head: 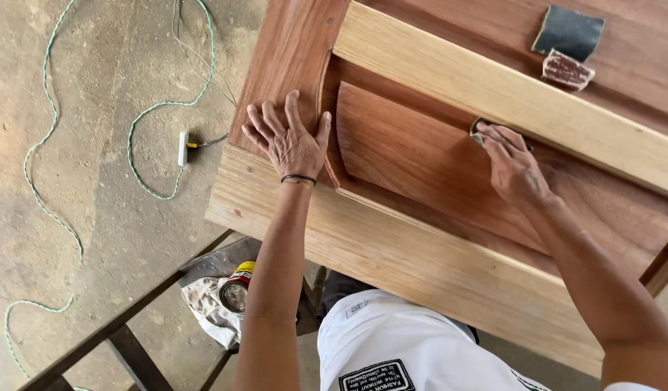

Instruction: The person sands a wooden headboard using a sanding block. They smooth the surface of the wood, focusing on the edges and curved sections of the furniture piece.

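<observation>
Left hand (290, 141): spread flat, fingers open, gripping nothing, pressed on the wooden door (414, 239) at frame centre-left, seemingly to steady it.
Right hand (514, 168): closed over a small dark sanding piece (480, 129) at centre-right, pushed against the raised panel (421, 156) edge, likely to reach the groove.
Spare sandpaper (569, 31): two scraps lying upper right on the door, within reach.
Below, lower left: tin can (236, 289) on rag (207, 304).
Floor, left: green cord (156, 108).

Two hands, left hand (290, 145) and right hand (515, 170), one wooden door (421, 239), three sandpaper pieces (568, 31), one tin can (236, 289), one green cord (149, 116).
</observation>
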